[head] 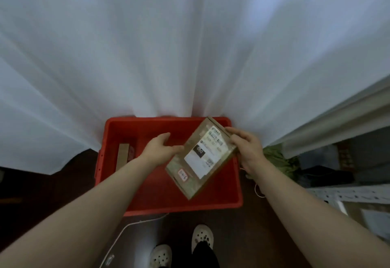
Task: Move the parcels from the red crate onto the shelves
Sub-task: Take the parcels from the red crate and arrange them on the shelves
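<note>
Brown parcel (200,158) with white label (205,157), red crate (168,204), white curtain (168,46), dark brown floor (52,194).

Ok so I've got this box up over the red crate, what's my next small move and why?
Probably swing the parcel right toward the shelving: your right hand grips its edge, it hangs tilted above the red crate, and your left hand is open beside it.
</note>
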`<state>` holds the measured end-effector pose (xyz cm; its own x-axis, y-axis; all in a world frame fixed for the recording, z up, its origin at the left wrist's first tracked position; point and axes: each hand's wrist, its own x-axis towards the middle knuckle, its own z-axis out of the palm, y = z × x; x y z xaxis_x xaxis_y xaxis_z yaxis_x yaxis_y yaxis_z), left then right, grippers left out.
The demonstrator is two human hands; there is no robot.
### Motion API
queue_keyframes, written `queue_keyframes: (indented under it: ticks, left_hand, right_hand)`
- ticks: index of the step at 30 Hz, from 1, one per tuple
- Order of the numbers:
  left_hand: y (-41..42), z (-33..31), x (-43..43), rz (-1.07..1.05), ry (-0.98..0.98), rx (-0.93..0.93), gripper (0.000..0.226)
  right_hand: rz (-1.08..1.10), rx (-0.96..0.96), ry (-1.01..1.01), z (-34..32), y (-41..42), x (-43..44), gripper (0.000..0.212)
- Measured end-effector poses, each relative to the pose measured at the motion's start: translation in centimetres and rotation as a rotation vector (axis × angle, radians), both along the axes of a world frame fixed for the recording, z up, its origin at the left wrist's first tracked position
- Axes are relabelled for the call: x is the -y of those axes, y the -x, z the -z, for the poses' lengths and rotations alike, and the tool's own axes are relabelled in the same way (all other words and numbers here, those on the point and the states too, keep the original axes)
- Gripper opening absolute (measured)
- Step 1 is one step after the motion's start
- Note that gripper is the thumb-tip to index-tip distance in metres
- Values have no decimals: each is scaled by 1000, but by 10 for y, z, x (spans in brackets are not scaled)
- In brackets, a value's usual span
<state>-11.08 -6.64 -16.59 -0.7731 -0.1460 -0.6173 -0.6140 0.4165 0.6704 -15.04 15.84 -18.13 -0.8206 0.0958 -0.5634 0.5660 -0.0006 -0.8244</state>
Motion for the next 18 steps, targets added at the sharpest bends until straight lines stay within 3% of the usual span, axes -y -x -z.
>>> queue_keyframes:
  ticks: [4,7,11,14,18]
  left_hand:
    - [-9,-74,-10,24,-255,60,79]
    - [-14,-122,-14,124,-435,109,47]
    - [-20,-182,-30,256,-484,87,33]
    - [-30,-218,-49,308,-493,20,20]
    - [-43,-248,-78,312,-537,-49,27]
  right_hand:
    - [76,23,158,-96,-23,-13,30]
    - [114,-42,181,-156,-43,-24,27]
    - [280,-142,164,-213,-72,-38,23]
    - [423,-213,173,-244,-99,-50,33]
    - [403,-249,167,-272,-144,-65,19]
